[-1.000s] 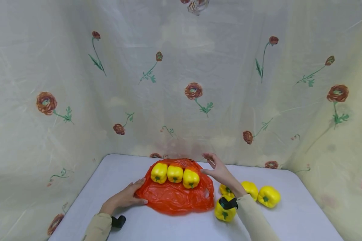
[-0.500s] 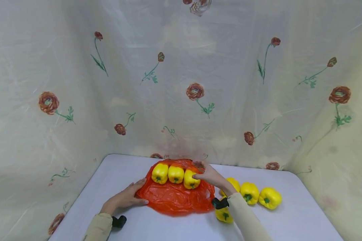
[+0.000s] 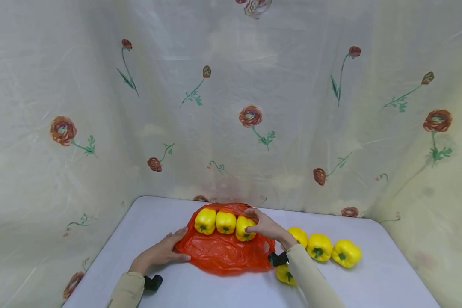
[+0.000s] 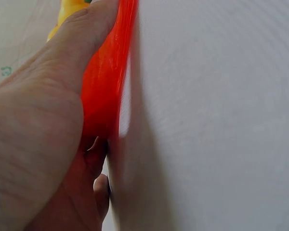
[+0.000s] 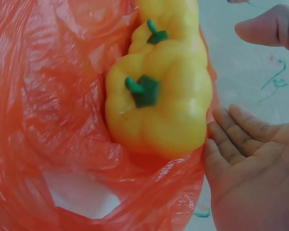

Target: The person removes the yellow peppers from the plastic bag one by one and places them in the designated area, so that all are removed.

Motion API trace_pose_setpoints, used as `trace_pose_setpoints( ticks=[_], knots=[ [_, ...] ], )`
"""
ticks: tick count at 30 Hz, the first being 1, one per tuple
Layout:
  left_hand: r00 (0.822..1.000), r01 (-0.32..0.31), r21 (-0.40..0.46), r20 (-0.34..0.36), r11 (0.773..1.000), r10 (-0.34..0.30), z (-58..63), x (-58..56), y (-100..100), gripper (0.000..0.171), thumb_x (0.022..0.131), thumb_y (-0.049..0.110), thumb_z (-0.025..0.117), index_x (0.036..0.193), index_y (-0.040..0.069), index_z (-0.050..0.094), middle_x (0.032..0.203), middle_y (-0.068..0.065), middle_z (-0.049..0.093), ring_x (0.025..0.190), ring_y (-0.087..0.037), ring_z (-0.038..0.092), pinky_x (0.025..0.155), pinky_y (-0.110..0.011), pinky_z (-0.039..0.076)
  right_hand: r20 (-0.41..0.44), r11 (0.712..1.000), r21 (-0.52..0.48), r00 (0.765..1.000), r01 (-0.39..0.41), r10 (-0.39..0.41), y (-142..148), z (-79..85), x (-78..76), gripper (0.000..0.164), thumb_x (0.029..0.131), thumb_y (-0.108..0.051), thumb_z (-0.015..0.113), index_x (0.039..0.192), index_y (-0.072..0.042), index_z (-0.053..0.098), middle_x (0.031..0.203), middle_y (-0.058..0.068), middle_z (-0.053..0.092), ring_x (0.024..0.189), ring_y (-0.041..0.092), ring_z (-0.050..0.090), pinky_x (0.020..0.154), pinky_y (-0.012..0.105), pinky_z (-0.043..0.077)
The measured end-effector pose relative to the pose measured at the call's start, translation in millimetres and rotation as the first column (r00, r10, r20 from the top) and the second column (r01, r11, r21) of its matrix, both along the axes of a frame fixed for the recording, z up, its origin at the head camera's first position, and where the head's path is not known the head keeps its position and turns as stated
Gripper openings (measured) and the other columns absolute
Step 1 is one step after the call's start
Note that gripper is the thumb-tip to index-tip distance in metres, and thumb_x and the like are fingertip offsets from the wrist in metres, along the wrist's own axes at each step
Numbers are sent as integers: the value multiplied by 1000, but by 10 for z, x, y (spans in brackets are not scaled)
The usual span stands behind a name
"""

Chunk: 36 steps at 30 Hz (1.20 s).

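Observation:
A red plastic bag (image 3: pixel 225 256) lies spread on the table. In a row on its far part sit a left yellow bell pepper (image 3: pixel 205 221), a middle one (image 3: pixel 225 223) and a right one (image 3: pixel 244 228). My left hand (image 3: pixel 159 252) rests at the bag's left edge, fingers extended, thumb touching the red plastic (image 4: pixel 103 91). My right hand (image 3: pixel 267 226) is beside the right pepper, thumb spread from the fingers. In the right wrist view its fingertips (image 5: pixel 221 125) lie close to that pepper (image 5: pixel 173 106); whether they touch it I cannot tell.
Right of the bag, more yellow bell peppers stand on the white table (image 3: pixel 377 278): a far one (image 3: pixel 298 236), a middle one (image 3: pixel 319 247), a rightmost one (image 3: pixel 346 253) and a near one (image 3: pixel 285 275) partly behind my right wrist. A flowered curtain (image 3: pixel 277 171) hangs behind.
My right hand has moved left and nearer, from above the bag's right edge to the right pepper of the row. The left hand stays at the bag's edge.

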<state>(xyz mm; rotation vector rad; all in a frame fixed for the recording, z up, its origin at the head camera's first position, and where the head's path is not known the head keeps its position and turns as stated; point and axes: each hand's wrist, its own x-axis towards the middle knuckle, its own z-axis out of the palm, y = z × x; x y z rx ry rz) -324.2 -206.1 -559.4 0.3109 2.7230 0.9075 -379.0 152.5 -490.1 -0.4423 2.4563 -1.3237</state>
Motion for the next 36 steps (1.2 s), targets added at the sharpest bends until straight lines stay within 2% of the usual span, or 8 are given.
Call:
trace_pose_setpoints(
  ticks=[13,18,22,26,36],
  knots=[
    [1000,10,12,-7,1000,-10,21,1,14,102,74,56,76,153,13,27,160,-8,27,147,-33,20,118,-60,17,-15,999,-8,999,-39,39,63,-86,-141,67,86,-20,71,142,-4,39,147,15,43,137,34,38,114,53,33],
    [1000,2,1,6,1000,-3,17,8,12,103,74,56,75,153,14,26,160,-8,27,147,-35,19,117,-61,18,-31,999,-21,999,-41,40,108,-49,-123,58,87,-17,69,139,-4,44,140,14,51,130,34,45,110,52,38],
    [1000,6,-1,-2,1000,-6,6,1,-3,103,74,58,74,153,13,27,160,-8,26,148,-33,19,119,-58,15,-56,996,-38,995,-86,84,131,-4,-101,51,90,-14,64,136,-2,47,135,16,55,121,32,51,105,48,44],
    [1000,19,-2,-11,1000,-19,-2,-12,-17,103,74,59,74,153,12,27,160,-7,26,148,-31,19,120,-57,13,-68,991,-42,990,-130,127,135,13,-107,50,89,-11,64,134,2,48,131,18,56,118,32,53,103,47,45],
    [1000,12,5,8,1000,-12,-4,-17,-11,105,72,60,75,153,14,27,160,-7,26,148,-33,18,118,-60,17,-32,992,71,994,-104,106,89,6,-159,59,86,-15,68,137,-1,43,141,15,49,130,33,44,110,50,39]
  ],
)
